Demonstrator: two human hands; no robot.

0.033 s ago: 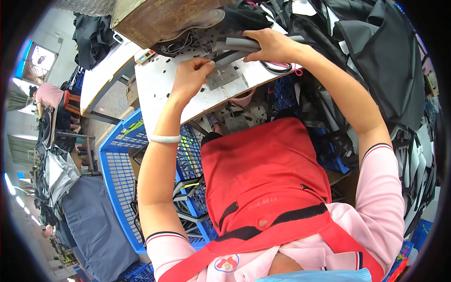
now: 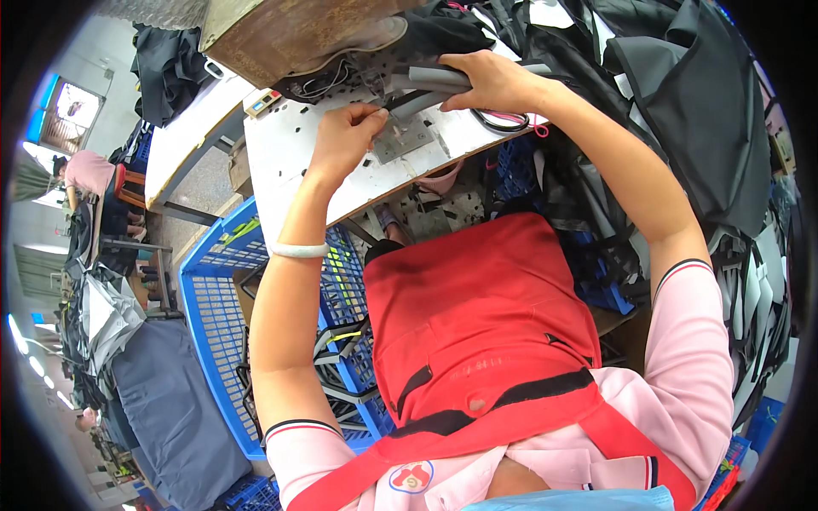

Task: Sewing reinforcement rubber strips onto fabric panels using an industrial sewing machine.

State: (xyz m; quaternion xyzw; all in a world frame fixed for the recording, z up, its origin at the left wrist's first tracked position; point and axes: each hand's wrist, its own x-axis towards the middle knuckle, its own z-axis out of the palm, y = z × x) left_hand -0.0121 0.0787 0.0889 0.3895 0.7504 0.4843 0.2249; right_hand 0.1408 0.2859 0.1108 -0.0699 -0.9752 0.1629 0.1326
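Over the white worktable (image 2: 285,183), my right hand (image 2: 498,85) curls round a bundle of grey, tube-like strips (image 2: 439,77). Its fingers lie on top and the thumb is underneath. My left hand (image 2: 348,136) is closed in a pinch at the left end of a grey strip with a dark edge (image 2: 413,106). Just below the strips, a flat metal plate (image 2: 406,141) is set in the tabletop. Behind my hands stands a worn brown machine body (image 2: 294,38). What lies between the hands and the machine is partly hidden.
Small black scraps dot the tabletop. Pink and black cords (image 2: 511,123) lie by my right wrist. A blue plastic basket (image 2: 213,298) with dark framed pieces stands left of my red apron (image 2: 477,298). Black and grey material (image 2: 690,111) is heaped right. Another person (image 2: 89,175) works far left.
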